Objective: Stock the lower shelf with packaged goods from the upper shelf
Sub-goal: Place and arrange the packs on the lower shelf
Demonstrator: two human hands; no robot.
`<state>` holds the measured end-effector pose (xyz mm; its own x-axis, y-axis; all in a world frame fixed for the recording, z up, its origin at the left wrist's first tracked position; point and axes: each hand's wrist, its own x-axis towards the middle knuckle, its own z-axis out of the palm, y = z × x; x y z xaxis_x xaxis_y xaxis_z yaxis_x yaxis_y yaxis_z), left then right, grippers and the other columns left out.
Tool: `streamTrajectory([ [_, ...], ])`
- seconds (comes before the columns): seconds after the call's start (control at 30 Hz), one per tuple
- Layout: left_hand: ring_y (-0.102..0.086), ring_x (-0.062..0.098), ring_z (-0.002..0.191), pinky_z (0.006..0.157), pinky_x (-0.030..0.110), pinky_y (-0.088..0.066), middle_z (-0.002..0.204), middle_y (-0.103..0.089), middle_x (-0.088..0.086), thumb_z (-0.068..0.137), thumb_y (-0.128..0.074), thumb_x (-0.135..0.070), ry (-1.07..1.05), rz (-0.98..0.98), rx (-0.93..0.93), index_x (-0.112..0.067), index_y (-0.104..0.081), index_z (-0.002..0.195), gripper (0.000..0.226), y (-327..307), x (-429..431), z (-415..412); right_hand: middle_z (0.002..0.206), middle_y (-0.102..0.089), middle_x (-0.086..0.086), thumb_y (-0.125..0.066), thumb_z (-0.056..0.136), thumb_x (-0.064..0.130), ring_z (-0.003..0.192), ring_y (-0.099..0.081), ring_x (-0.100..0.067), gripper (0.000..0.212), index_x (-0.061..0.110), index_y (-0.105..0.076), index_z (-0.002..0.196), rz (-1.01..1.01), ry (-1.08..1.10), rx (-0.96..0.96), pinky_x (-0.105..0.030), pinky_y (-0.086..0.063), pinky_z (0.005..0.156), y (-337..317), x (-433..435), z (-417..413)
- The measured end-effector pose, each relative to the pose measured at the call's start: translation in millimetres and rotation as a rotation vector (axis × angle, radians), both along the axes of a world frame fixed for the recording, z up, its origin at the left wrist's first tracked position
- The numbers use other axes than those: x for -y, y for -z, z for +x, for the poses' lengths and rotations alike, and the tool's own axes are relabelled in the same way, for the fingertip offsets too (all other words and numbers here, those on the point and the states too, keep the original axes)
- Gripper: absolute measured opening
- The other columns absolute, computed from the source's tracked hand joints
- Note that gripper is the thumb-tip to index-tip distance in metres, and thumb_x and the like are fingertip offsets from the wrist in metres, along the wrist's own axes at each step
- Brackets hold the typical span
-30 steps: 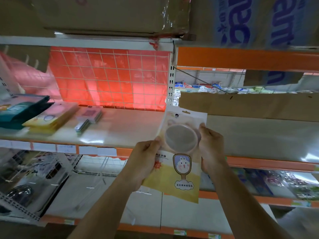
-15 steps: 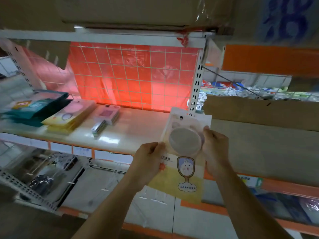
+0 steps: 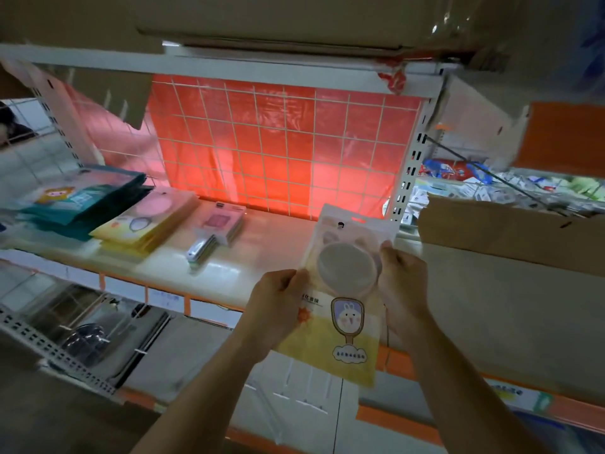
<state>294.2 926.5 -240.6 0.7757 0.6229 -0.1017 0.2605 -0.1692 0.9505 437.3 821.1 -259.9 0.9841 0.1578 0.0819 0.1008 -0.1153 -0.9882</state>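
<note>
On the lit shelf [image 3: 262,257], far left, lay a teal stack [image 3: 82,201], then a yellow stack [image 3: 144,224] that looked like matching mirror packets, then small pink packs [image 3: 219,227]. Right of these, the left hand [image 3: 278,299] gripped the mirror packet [image 3: 343,309] by its left edge. The packet was held upright in the air before that shelf's near edge, above the lower shelf [image 3: 203,352]. The right hand [image 3: 402,276] gripped its right edge beside the round bulge. Both forearms reached up and forward. This looked like the carrying step. Next, the packet would need lowering and laying flat below.

Package [image 3: 347,326] print too small to read; teal packs [image 3: 78,204] blurred at left.
</note>
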Motion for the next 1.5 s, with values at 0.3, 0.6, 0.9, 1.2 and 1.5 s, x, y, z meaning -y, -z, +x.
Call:
streamTrajectory([
  [0.3, -0.039, 0.016, 0.055, 0.055, 0.029, -0.031, 0.057, -0.042, 0.003, 0.097, -0.044, -0.031, 0.042, -0.008, -0.02, 0.002, -0.048, 0.069, 0.044, 5, -71, -24, 0.052, -0.027, -0.005, -0.051, 0.099, 0.026, 0.047, -0.023, -0.014, 0.052, 0.012, -0.036, 0.052, -0.035, 0.054, -0.012, -0.028, -0.019, 0.051, 7, -61, -31],
  [0.6, -0.035, 0.016, 0.048, 0.052, 0.028, -0.028, 0.057, -0.039, 0.004, 0.098, -0.045, -0.029, 0.091, -0.033, 0.02, -0.011, -0.049, 0.067, 0.036, 7, -150, -50, 0.056, -0.026, -0.007, -0.048, 0.1, 0.026, 0.051, -0.023, -0.012, 0.05, 0.01, -0.035, 0.054, -0.066, 0.088, 0.035, -0.024, -0.018, 0.044, 5, -132, -63],
  [0.9, -0.036, 0.018, 0.054, 0.057, 0.034, -0.031, 0.059, -0.04, 0.008, 0.096, -0.046, -0.029, 0.111, -0.092, 0.01, 0.007, -0.048, 0.073, 0.042, 16, -190, -37, 0.052, -0.027, -0.002, -0.048, 0.099, 0.029, 0.049, -0.023, -0.011, 0.052, 0.013, -0.035, 0.052, -0.08, 0.125, 0.031, -0.025, -0.017, 0.047, 3, -168, -52],
  [1.2, -0.036, 0.013, 0.042, 0.044, 0.02, -0.031, 0.047, -0.04, -0.003, 0.098, -0.046, -0.025, -0.003, -0.009, 0.009, -0.009, -0.047, 0.062, 0.039, 15, -233, -20, 0.057, -0.036, -0.012, -0.05, 0.099, 0.024, 0.054, -0.031, -0.016, 0.049, -0.006, -0.048, 0.06, -0.012, 0.025, 0.014, -0.03, -0.023, 0.054, 14, -227, -25],
  [1.5, -0.037, 0.016, 0.049, 0.049, 0.026, -0.031, 0.055, -0.039, 0.005, 0.096, -0.045, -0.025, -0.066, 0.06, -0.015, -0.013, -0.045, 0.062, 0.036, 19, -278, -12, 0.044, -0.025, 0.009, -0.049, 0.098, 0.022, 0.046, -0.024, -0.01, 0.054, 0.018, -0.031, 0.048, -0.03, -0.047, 0.059, -0.032, -0.02, 0.054, 21, -282, -8],
])
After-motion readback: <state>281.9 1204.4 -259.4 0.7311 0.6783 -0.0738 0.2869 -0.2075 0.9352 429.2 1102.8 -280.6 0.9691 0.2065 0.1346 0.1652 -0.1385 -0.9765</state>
